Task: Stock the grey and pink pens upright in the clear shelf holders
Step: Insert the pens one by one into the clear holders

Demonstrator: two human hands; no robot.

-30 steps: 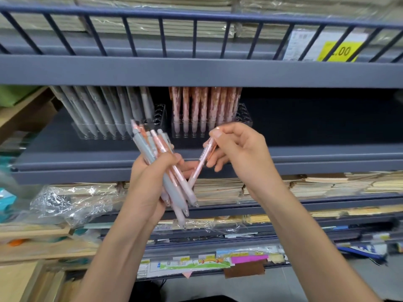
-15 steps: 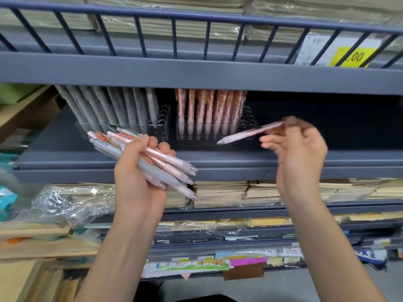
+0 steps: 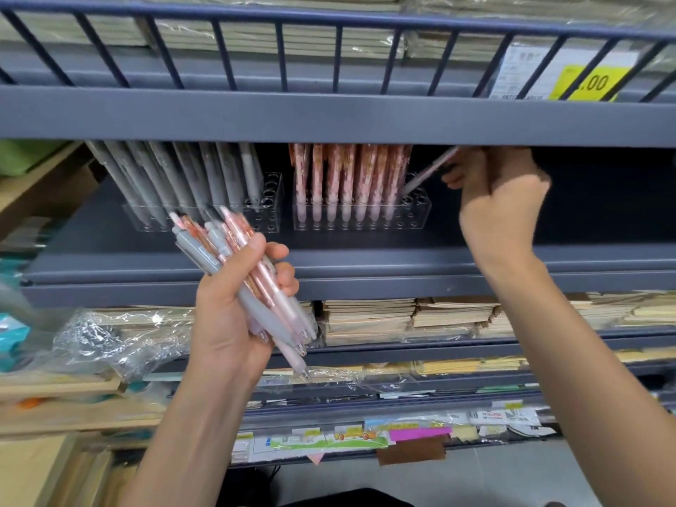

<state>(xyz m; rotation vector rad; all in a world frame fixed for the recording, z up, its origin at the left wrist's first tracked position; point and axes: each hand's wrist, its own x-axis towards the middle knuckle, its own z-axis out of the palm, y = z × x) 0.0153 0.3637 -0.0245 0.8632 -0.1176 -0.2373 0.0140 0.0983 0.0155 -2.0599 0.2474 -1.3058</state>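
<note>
At the right end of the clear holder [image 3: 420, 214] on the shelf, my right hand [image 3: 501, 199] pinches one pink pen [image 3: 426, 173], tip slanting down-left to its free holes, while my left hand [image 3: 234, 309], lower left, grips the bundle of grey and pink pens [image 3: 256, 283].

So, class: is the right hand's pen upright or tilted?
Tilted. The pen slants down-left from the right hand, its tip at the right end of the clear holder; whether it is in a hole, cannot tell.
</note>
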